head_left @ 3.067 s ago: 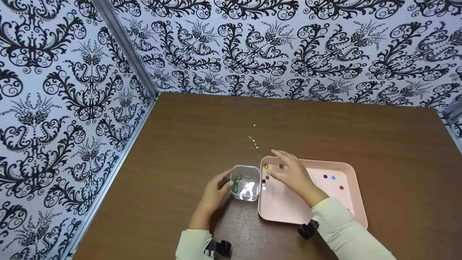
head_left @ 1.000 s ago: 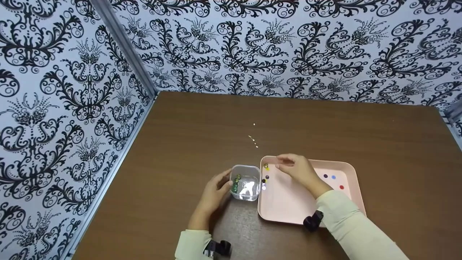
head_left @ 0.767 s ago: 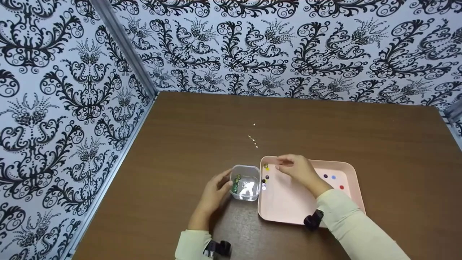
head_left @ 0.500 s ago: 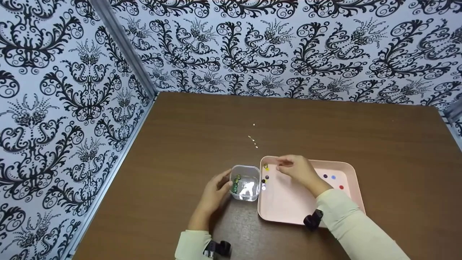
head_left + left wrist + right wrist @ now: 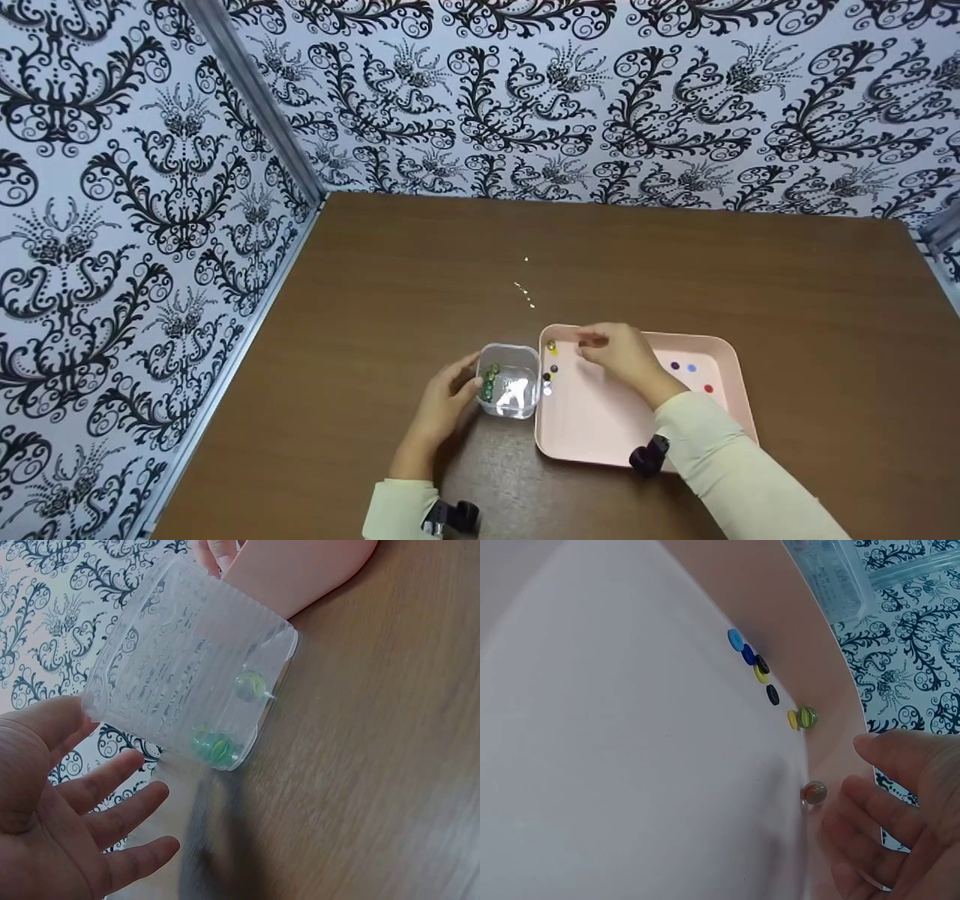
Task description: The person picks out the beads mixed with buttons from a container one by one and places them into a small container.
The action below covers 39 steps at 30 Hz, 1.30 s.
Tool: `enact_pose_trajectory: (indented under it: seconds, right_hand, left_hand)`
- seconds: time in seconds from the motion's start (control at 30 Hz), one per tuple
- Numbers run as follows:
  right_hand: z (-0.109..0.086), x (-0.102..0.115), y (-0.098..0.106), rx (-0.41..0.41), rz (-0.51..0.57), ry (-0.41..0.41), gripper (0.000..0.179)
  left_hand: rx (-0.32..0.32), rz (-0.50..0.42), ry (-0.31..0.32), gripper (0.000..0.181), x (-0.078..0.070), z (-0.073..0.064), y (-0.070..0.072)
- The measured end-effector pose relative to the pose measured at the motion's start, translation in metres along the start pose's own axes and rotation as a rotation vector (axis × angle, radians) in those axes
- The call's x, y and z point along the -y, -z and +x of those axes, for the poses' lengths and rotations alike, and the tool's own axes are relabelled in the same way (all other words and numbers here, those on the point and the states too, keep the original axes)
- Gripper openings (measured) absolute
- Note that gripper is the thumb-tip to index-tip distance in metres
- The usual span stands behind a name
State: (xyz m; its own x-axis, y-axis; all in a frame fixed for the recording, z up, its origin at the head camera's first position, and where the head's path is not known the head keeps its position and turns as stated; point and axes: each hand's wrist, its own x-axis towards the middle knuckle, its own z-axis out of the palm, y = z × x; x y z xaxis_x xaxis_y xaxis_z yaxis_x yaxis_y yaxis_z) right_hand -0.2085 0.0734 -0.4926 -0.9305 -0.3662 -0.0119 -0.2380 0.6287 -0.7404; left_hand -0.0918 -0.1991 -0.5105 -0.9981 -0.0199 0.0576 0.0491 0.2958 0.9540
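Note:
My left hand (image 5: 442, 401) rests thumb and forefinger at the left rim of a clear plastic container (image 5: 517, 347), its other fingers straight and apart. Several greenish glass marbles (image 5: 216, 748) lie along the container's left side. My right hand (image 5: 619, 352) is inside the back of a pink tray (image 5: 600, 435), fingers loosely bent. Close by its fingertips, a brownish marble (image 5: 814, 793) sits against the tray wall, with no finger closed round it. A yellow-green marble (image 5: 807, 717) lies in the tray's back left corner beside a yellow button (image 5: 792, 719).
Blue, black and yellow buttons (image 5: 736, 640) line the tray's left wall. On its right side lie a dark button (image 5: 675, 366), a light blue one (image 5: 692, 368) and a red one (image 5: 709, 388). Patterned walls (image 5: 562, 112) enclose the brown table (image 5: 375, 300).
My right hand has drawn slightly right and down from the tray's back left corner and then held nearly still, its fingers closer together. My left hand and the container have stayed put.

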Motion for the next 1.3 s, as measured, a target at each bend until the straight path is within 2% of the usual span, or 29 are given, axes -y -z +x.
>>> enact_pose_trajectory:
  seconds: [0.23, 0.5, 1.3]
  right_hand:
    - [0.0004, -0.0009, -0.0015, 0.005, 0.002, -0.002, 0.029]
    - [0.0003, -0.0023, -0.0030, 0.018, -0.045, 0.017, 0.029]
    - [0.0011, -0.0033, -0.0051, 0.017, -0.108, 0.042, 0.027]
  left_hand:
    - [-0.007, 0.028, -0.015, 0.039, 0.0006, 0.0004, 0.0002]
    - [-0.003, -0.016, -0.006, 0.040, -0.0024, -0.0012, 0.0005]
    - [0.004, -0.009, -0.015, 0.040, -0.0003, -0.0003, 0.0006]
